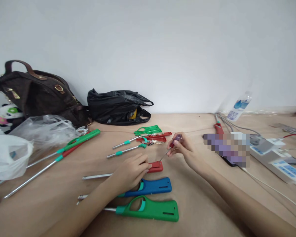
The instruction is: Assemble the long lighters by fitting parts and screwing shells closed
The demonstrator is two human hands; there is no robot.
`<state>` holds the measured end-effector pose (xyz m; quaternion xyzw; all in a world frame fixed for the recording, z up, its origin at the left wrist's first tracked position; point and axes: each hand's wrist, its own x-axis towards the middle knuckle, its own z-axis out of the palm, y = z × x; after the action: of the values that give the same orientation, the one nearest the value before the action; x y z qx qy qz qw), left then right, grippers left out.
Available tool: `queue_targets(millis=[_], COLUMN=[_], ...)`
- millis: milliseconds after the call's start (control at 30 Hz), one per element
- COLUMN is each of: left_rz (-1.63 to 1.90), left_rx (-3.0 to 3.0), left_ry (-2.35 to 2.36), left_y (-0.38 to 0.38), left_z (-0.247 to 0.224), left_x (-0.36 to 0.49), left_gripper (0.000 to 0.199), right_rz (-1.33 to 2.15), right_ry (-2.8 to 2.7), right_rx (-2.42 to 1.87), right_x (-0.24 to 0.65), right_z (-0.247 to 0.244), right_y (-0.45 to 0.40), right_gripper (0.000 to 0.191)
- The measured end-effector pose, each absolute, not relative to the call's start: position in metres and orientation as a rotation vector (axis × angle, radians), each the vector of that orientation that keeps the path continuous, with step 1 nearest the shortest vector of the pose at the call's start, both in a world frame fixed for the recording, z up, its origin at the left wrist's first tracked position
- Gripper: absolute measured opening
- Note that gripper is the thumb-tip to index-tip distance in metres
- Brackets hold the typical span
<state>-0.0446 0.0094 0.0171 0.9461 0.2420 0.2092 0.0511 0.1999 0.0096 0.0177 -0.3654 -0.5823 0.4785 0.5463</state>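
My left hand (134, 171) is closed over a red lighter (156, 167), pressing it to the table; its metal tube sticks out on the far side of my wrist. In my right hand (184, 148) is a screwdriver (175, 141), whose thin shaft slants down so that its tip meets the end of the red lighter's handle. Nearer to me lie a blue lighter (153, 186) and a green lighter (160, 209), side by side, tubes to the left. Beyond my hands are opened lighters: a green handle shell (151, 130), red shell pieces (160, 139) and bare metal tubes (124, 152).
At left, more long lighters (80, 140) lie beside a white plastic bag (12, 158). A dark backpack (41, 95) and a black plastic bag (113, 107) stand by the wall. To the right are a phone (230, 162), a power strip (278, 164), cables and a bottle (240, 105).
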Motion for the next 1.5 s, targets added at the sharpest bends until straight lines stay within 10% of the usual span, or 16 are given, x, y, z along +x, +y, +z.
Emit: queue_targets(millis=[1500], left_rz=[0.614], left_rx=[3.033], left_ry=[0.746], left_y=[0.006], left_z=[0.018], left_x=[-0.043], left_gripper=[0.039], right_rz=[0.335], right_ry=[-2.209], right_rx=[-1.01], right_x=[0.175], right_z=[0.057], right_y=[-0.001], right_gripper=[0.02])
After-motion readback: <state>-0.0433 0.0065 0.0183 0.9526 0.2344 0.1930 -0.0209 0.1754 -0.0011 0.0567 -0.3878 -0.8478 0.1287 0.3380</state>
